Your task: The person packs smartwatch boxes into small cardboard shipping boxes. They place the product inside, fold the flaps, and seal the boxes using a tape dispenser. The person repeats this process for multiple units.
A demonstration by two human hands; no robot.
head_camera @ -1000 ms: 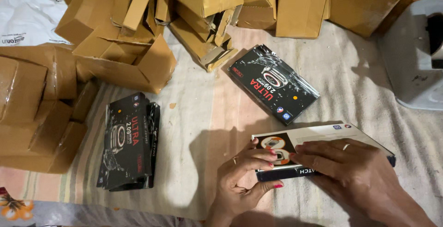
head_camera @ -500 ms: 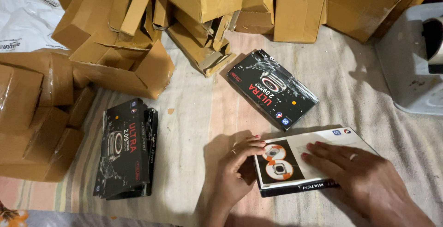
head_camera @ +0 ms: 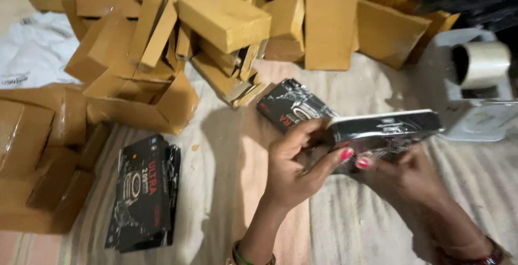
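Since the earlier frames, the flat black-and-white printed retail box (head_camera: 384, 131) has been lifted off the striped beige cloth (head_camera: 345, 227) and is now held in the air, tilted so that its long side edge faces the camera; half a second ago it lay flat on the cloth with its face up.

The left hand (head_camera: 294, 162) is closed around the near left end of the box — thumb on the underside, fingers (head_camera: 310, 130) curled over the top. The right hand (head_camera: 410, 176) is cupped beneath the box's right half, its fingertips pressed against the lower face; both hands are seen to have firm hold of it.

The held box is positioned above the middle of the cloth, partly covering a second black printed carton (head_camera: 291, 106) that lies flat behind it. A stack of similar black cartons (head_camera: 143, 195) is noted on the cloth to the left, well apart from the hands. A heap of plain brown cardboard boxes (head_camera: 216, 33) is spread along the far and left sides. A white tape dispenser with a roll of clear tape (head_camera: 477, 79) is located at the right edge — just beyond the raised box.
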